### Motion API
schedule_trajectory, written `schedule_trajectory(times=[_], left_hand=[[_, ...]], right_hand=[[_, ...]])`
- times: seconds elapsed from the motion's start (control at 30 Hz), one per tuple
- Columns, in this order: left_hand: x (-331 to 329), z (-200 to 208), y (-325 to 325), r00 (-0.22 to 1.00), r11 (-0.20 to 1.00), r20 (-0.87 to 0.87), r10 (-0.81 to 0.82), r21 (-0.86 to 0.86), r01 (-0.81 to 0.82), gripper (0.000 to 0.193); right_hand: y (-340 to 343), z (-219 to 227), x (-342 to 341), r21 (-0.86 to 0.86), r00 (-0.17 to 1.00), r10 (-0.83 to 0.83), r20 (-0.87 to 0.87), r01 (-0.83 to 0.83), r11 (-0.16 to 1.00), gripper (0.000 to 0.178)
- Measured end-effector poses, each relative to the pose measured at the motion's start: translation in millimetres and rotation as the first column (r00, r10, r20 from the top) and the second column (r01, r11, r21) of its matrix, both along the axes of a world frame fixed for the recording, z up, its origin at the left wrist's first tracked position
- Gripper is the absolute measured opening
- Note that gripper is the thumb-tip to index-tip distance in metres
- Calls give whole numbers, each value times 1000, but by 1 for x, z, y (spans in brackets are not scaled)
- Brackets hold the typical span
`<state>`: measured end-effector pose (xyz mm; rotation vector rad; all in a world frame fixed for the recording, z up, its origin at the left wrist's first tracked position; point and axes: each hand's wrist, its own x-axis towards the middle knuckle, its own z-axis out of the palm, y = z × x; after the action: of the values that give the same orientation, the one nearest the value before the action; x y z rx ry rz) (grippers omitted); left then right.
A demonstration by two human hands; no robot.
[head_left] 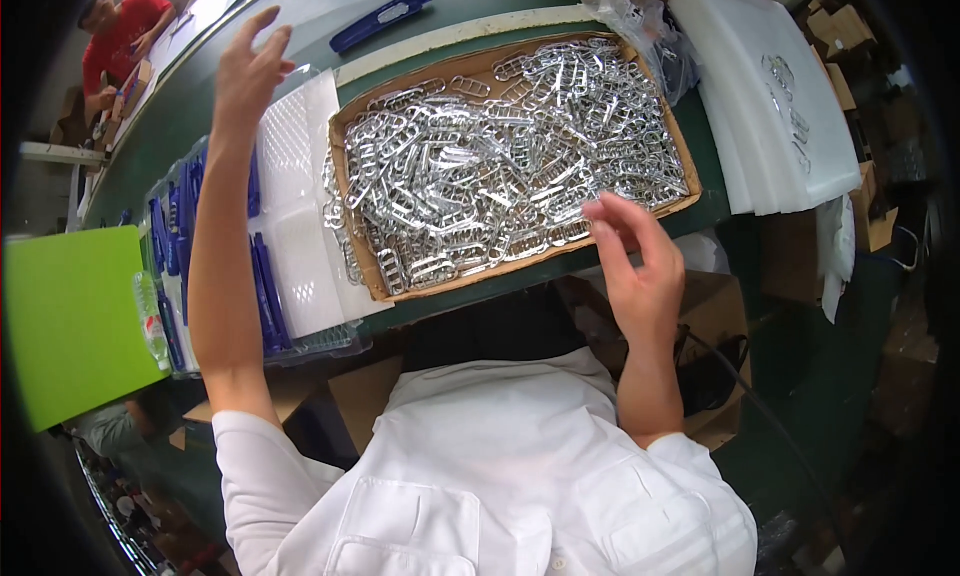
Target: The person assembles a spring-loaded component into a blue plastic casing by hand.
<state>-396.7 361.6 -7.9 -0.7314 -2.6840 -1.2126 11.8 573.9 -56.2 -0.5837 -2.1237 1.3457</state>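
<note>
Barely begun, by the look: cardboard tray (352,126) heaped with shiny metal clips (500,171), blue pieces (265,296) slotted beside white plastic trays (300,176), right hand (635,266) loosely open, empty, near the heap, left hand (248,71) raised, fingers spread.

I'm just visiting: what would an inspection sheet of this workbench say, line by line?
Surface: dark green bench, mostly covered.
Job's things: shallow brown cardboard tray heaped with shiny silver metal clips.
Clutter: white foam sheets, clear plastic tray beside blue flat pieces, bright green board.
Hands: left hand raised, open, empty; right hand open at the cardboard tray's near edge; whether it touches clips, cannot tell.
Cables: a dark cord below the bench.
Surroundings: another person in a red shirt at far left.
</note>
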Motion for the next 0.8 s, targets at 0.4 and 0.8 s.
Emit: schedule_trajectory(times=[0.4, 0.8], left_hand=[[403, -38, -336, 877, 696, 10, 480, 604, -388, 17], [590, -418, -606, -73, 294, 791, 607, -309, -904, 44]], right_hand=[[53, -45, -129, 665, 897, -39, 440, -296, 686, 38], [83, -66, -133, 628, 973, -131, 191, -19, 778, 31]])
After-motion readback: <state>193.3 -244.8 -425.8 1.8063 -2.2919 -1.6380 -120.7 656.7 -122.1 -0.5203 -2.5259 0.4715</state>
